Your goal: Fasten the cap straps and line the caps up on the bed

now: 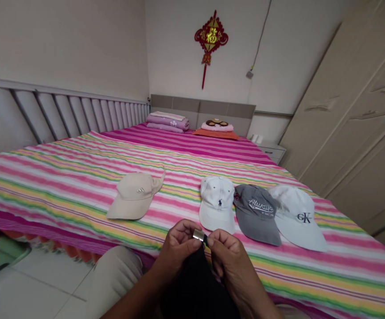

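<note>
Both hands, left [175, 248] and right [227, 257], pinch the metal buckle [198, 235] of a black cap [197, 283] at the bed's [62, 177] near edge, four caps [217, 201] lying beyond.

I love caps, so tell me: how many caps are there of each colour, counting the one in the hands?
Beige cap: 1
White caps: 2
Grey cap: 1
Black cap, held by both hands: 1
Total: 5

4 caps [217, 201] on bed [62, 173]
</note>
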The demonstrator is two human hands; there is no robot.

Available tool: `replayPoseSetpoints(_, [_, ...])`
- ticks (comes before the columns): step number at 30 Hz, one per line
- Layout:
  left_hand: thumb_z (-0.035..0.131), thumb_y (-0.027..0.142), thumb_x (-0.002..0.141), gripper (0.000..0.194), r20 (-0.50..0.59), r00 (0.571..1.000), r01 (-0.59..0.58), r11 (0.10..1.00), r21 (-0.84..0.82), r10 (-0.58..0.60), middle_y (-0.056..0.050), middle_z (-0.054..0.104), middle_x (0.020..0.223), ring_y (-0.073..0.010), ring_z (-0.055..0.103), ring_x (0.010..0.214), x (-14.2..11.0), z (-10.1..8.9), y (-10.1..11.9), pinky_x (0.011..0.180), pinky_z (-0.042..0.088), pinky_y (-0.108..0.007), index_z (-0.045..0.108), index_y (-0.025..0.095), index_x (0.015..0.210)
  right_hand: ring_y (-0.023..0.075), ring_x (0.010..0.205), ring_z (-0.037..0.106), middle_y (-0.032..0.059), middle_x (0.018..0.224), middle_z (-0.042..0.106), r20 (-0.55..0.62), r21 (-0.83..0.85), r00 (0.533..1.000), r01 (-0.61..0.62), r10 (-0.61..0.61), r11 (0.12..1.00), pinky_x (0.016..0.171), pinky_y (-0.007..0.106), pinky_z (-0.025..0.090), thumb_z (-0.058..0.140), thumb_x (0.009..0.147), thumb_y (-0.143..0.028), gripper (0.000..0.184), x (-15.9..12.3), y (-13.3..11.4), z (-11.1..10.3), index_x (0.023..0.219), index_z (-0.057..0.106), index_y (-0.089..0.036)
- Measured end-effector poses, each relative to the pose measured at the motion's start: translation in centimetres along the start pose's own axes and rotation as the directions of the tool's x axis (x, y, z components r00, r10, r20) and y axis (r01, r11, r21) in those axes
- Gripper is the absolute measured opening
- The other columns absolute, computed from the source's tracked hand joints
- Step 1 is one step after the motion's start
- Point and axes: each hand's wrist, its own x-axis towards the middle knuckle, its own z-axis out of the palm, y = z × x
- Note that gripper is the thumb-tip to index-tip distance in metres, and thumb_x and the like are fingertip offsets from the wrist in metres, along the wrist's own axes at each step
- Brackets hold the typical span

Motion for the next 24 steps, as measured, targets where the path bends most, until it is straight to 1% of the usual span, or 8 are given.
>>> replayPoseSetpoints(4, [0.075, 0.022, 0.054, 0.026, -0.001, 1.0, -0.013, 1.0, 0.02, 0.013, 0.001, 0.059, 0.063, -0.0076, 0.051, 0.055, -0.08, 0.06, 0.26, 0.051, 0.038, -0.018, 0.061, 0.015, 0.075, 0.0035, 0.027, 0.022, -0.011, 0.03, 0.034, -0.005, 0.017, 1.0, -0.025, 0.025, 1.0, 0.031, 0.017, 0.013, 0.061, 0.068, -0.044, 0.031, -0.11, 0.08, 0.12, 0.061, 0.045, -0.019])
replayPoseSetpoints(8, [0.075, 0.025, 0.054, 0.026, -0.041, 0.998, -0.047, 0.997, 0.062, 0.05, 0.001, 0.058, 0.063, -0.0077, 0.049, 0.056, -0.02, 0.0, 0.27, 0.052, 0.037, -0.018, 0.062, 0.015, 0.074, 0.0033, 0.028, 0.021, -0.0112, 0.03, 0.034, -0.031, 0.073, 0.999, 0.011, -0.008, 0.997, 0.033, 0.017, 0.015, 0.06, 0.069, -0.045, 0.032, -0.06, 0.34, 0.04, 0.061, 0.045, -0.019])
replayPoseSetpoints(10, [0.075, 0.026, 0.054, 0.026, -0.046, 0.998, -0.05, 0.997, 0.061, 0.052, 0.001, 0.058, 0.063, -0.0081, 0.049, 0.056, -0.03, -0.01, 0.16, 0.053, 0.038, -0.019, 0.063, 0.015, 0.073, 0.0033, 0.029, 0.021, -0.0111, 0.03, 0.034, -0.025, 0.088, 1.0, 0.014, -0.012, 0.996, 0.034, 0.017, 0.015, 0.06, 0.07, -0.045, 0.032, -0.04, 0.47, 0.05, 0.062, 0.045, -0.019])
replayPoseSetpoints(15, [0.074, 0.024, 0.056, 0.024, 0.016, 1.0, -0.009, 0.999, 0.035, 0.008, 0.001, 0.058, 0.064, -0.008, 0.051, 0.058, -0.26, -0.08, -0.15, 0.055, 0.038, -0.018, 0.063, 0.016, 0.076, 0.0033, 0.03, 0.021, -0.0107, 0.032, 0.035, 0.023, 0.147, 1.0, -0.007, 0.003, 0.989, 0.033, 0.018, 0.014, 0.06, 0.071, -0.043, 0.03, -0.17, 0.66, 0.34, 0.063, 0.045, -0.018])
replayPoseSetpoints(17, [0.073, 0.024, 0.058, 0.022, 0.03, 1.0, -0.005, 0.999, 0.034, 0.004, 0.001, 0.057, 0.065, -0.0076, 0.05, 0.058, -0.3, -0.21, -0.22, 0.056, 0.038, -0.018, 0.063, 0.016, 0.076, 0.0031, 0.03, 0.022, -0.0103, 0.034, 0.036, 0.022, 0.162, 1.0, -0.005, 0.002, 0.987, 0.033, 0.018, 0.014, 0.06, 0.072, -0.042, 0.03, -0.29, 0.63, 0.45, 0.063, 0.045, -0.018])
replayPoseSetpoints(19, [0.071, 0.025, 0.06, 0.021, 0.051, 0.999, -0.012, 0.999, 0.04, 0.01, 0.001, 0.057, 0.065, -0.0079, 0.05, 0.058, -0.27, -0.34, -0.3, 0.056, 0.038, -0.019, 0.062, 0.017, 0.078, 0.0034, 0.031, 0.023, -0.0098, 0.035, 0.038, 0.034, 0.213, 0.999, -0.009, 0.002, 0.977, 0.033, 0.017, 0.015, 0.058, 0.073, -0.041, 0.028, -0.44, 0.54, 0.52, 0.067, 0.044, -0.019])
replayPoseSetpoints(22, [0.07, 0.025, 0.062, 0.019, 0.083, 0.996, -0.031, 0.999, 0.045, 0.027, 0.001, 0.055, 0.065, -0.0088, 0.051, 0.059, -0.18, -0.35, -0.48, 0.057, 0.039, -0.02, 0.062, 0.017, 0.077, 0.0047, 0.033, 0.025, -0.0101, 0.039, 0.04, 0.074, 0.331, 0.997, 0.0, -0.026, 0.944, 0.035, 0.017, 0.018, 0.059, 0.072, -0.034, 0.023, -0.62, 0.32, 0.54, 0.072, 0.04, -0.021])
replayPoseSetpoints(24, [0.07, 0.025, 0.062, 0.019, 0.101, 0.994, -0.031, 0.999, 0.026, 0.028, 0.001, 0.055, 0.067, -0.0093, 0.053, 0.061, -0.15, -0.2, -0.6, 0.058, 0.04, -0.02, 0.062, 0.016, 0.076, 0.0042, 0.034, 0.028, -0.01, 0.043, 0.041, 0.066, 0.352, 0.997, 0.018, -0.044, 0.936, 0.035, 0.016, 0.019, 0.063, 0.069, -0.029, 0.024, -0.65, 0.22, 0.53, 0.072, 0.04, -0.021])
